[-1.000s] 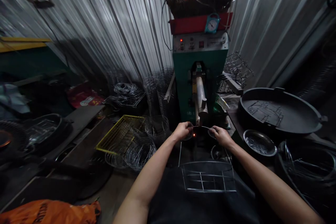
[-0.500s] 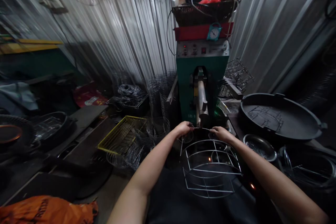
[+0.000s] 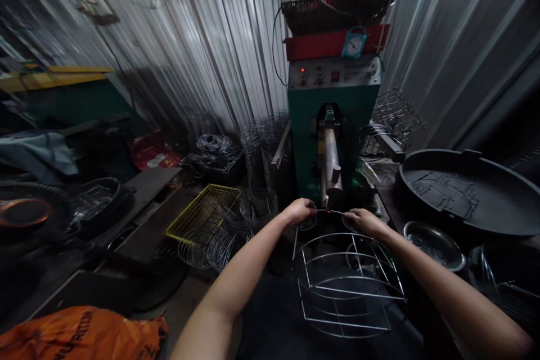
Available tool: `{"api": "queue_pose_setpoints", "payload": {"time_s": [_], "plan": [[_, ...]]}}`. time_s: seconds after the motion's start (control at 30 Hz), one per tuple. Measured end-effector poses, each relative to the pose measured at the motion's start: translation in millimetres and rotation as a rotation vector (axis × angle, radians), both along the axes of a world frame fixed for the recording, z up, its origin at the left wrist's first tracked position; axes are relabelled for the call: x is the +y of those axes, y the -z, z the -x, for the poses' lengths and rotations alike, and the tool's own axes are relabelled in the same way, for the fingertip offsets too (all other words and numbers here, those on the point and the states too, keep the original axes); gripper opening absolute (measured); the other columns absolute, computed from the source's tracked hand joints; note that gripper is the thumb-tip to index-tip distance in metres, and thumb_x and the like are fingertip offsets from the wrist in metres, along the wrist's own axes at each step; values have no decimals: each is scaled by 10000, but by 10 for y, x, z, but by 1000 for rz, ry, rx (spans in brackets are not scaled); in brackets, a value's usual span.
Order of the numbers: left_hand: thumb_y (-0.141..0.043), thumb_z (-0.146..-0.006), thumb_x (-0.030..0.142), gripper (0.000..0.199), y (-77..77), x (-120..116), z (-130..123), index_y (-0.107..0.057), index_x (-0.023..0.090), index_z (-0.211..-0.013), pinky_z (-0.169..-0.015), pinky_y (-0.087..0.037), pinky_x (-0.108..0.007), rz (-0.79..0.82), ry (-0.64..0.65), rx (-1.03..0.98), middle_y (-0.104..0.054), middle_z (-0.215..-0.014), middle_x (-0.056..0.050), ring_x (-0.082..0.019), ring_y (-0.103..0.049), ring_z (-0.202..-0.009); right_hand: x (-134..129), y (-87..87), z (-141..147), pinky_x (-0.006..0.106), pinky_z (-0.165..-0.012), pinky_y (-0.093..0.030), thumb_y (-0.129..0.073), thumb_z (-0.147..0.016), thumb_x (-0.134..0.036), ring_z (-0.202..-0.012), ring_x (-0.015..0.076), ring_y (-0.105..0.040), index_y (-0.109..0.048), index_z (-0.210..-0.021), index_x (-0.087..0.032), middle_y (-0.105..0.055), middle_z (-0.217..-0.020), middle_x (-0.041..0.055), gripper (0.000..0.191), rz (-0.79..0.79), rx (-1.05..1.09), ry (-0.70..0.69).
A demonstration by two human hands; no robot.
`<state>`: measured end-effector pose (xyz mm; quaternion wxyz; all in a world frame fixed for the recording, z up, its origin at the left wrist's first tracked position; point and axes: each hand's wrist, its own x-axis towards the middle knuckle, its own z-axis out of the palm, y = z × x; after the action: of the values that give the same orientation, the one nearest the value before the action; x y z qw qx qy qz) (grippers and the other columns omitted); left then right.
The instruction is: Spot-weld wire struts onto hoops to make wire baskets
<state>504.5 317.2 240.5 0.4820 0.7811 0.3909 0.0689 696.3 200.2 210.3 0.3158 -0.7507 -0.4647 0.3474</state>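
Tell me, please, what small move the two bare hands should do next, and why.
I would perhaps have the left hand and right hand hold the thin silvery metal wire still briefly. They pinch it on either side of a small red glowing spot, just below the grey cylindrical metal arm of the green boxy machine; moving now might disturb that hot-looking place.

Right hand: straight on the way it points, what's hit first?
Past the wire it pinches, the right hand would likely meet the metal arm's lower end on the green machine; depth is unclear.
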Motion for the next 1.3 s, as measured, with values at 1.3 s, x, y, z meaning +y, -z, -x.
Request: {"api": "queue_pose_setpoints", "payload": {"time_s": [1.3], "plan": [[-302,-686,726,730,724,-1473,1762,-604,61,-674,-418,-373,-237,776,-446,-158,-612,-568,-124,-173,-569,-475,-789,666,800,204,-354,-321,-456,-730,-599,-362,88,-417,-504,-739,-162,-454,-498,-40,439,-538,486,250]]}}
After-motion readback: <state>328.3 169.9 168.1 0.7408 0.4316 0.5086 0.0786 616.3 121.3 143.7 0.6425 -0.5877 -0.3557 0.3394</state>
